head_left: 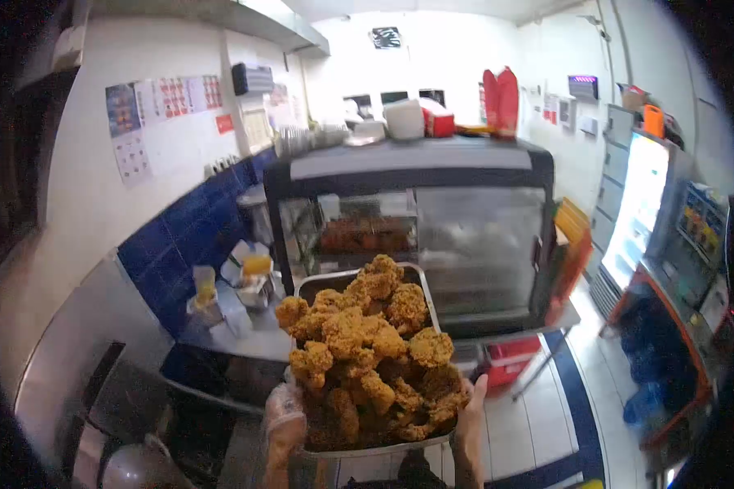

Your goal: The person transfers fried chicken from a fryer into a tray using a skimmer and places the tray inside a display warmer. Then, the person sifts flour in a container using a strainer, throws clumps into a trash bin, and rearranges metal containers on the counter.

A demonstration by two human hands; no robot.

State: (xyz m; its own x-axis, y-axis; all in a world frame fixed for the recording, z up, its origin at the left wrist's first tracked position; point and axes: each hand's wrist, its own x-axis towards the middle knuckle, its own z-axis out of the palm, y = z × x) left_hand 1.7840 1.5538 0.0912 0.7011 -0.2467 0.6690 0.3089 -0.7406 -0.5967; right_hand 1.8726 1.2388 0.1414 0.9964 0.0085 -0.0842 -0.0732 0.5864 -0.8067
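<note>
Between my two hands is a metal tray (434, 314) heaped with pieces of fried chicken (359, 330). My left hand (285, 411), in a clear plastic glove, grips the tray's left side near the front corner. On the opposite side my right hand (471, 416) holds the edge, its thumb pointing up along the wall. The undersides of both hands are hidden by the tray. Just beyond it stands a glass-fronted warming cabinet (416, 167), its left part showing food (365, 235) on a shelf inside.
A steel counter (257, 342) with containers and papers runs along the left wall. Red oven mitts (501, 102) and boxes sit on top of the cabinet. To the right are a lit glass-door fridge (638, 208), an orange-edged rack (685, 407) and a red crate (510, 363) on the floor.
</note>
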